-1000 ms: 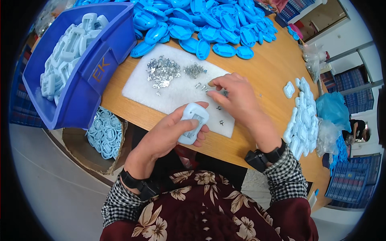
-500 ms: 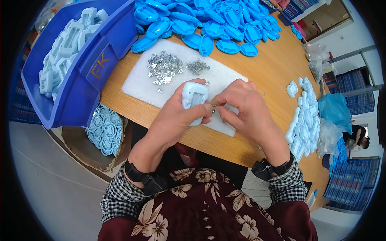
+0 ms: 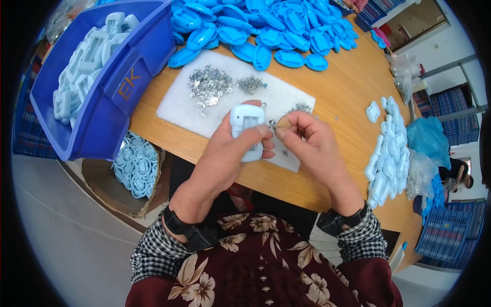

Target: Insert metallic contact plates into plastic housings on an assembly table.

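Pale blue plastic housing [image 3: 247, 128]: one piece, held upright in your left hand [image 3: 232, 153], fingers wrapped round its lower half, thumb across the front. It sits above the near edge of the white foam pad [image 3: 179, 105], just beside your right hand [image 3: 307, 143].

Small metal clip [image 3: 272, 124]: pinched between thumb and forefinger of your right hand, right at the housing's edge; too small to say whether it touches.

Blue plastic bin [image 3: 123, 97]: tilted on the table's far left corner, filled with more pale blue housings [image 3: 87, 61].

Cardboard box [image 3: 110, 189]: under the table at your left, holding light blue round parts [image 3: 135, 163].

Foam pad: carries loose heaps of metal clips [image 3: 207, 84], a smaller pile [image 3: 250, 83] beside them.

Table [image 3: 353, 87]: round, wooden. A heap of bright blue oval shells [image 3: 266, 30] lies along the far side; a row of pale blue pieces [image 3: 386, 153] runs down the right edge, with clear and blue plastic bags [image 3: 422, 143] just beyond.

Room: grey floor [image 3: 61, 230] at left; stacked blue crates [image 3: 445, 235] at right; another person [image 3: 458, 171] partly visible at the right rim.
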Action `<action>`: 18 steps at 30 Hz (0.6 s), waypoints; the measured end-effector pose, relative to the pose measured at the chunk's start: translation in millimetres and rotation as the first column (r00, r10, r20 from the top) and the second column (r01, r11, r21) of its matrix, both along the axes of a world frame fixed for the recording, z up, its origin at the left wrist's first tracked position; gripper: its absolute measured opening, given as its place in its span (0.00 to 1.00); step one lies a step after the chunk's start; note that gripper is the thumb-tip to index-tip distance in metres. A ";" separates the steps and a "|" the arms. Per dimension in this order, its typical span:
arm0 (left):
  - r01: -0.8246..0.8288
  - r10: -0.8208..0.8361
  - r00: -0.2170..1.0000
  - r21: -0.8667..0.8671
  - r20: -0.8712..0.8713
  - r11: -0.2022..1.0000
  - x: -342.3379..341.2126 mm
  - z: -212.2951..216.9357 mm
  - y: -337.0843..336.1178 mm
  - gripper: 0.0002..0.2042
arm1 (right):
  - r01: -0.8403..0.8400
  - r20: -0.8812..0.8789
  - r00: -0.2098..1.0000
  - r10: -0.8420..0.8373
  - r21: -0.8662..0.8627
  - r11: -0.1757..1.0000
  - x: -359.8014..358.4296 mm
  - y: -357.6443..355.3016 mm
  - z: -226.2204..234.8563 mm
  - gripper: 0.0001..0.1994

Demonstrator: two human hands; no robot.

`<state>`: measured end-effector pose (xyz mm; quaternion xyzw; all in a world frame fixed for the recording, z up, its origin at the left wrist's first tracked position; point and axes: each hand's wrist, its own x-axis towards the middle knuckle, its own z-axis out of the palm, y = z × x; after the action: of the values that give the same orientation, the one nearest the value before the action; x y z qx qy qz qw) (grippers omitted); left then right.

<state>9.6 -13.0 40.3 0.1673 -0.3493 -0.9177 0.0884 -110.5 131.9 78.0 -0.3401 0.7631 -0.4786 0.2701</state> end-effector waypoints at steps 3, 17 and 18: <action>0.102 -0.095 0.994 0.137 -0.055 0.985 5.1 -5.1 -6.7 0.25 | -0.058 -0.201 0.978 0.054 -0.016 0.998 -4.6 -2.7 8.0 0.07; 0.165 -0.153 0.984 0.145 -0.094 0.976 12.7 -7.3 -6.0 0.27 | -0.208 -0.396 0.900 0.183 -0.020 0.978 7.7 -16.7 20.6 0.03; 0.162 -0.151 0.984 0.135 -0.091 0.977 12.8 -8.3 -5.6 0.27 | -0.203 -0.387 0.902 0.189 0.004 0.979 7.8 -16.6 20.2 0.03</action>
<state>22.4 -18.6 32.0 0.1081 -0.2913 -0.9503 0.0178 -102.7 115.3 98.2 -0.5075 0.7543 -0.3866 0.1551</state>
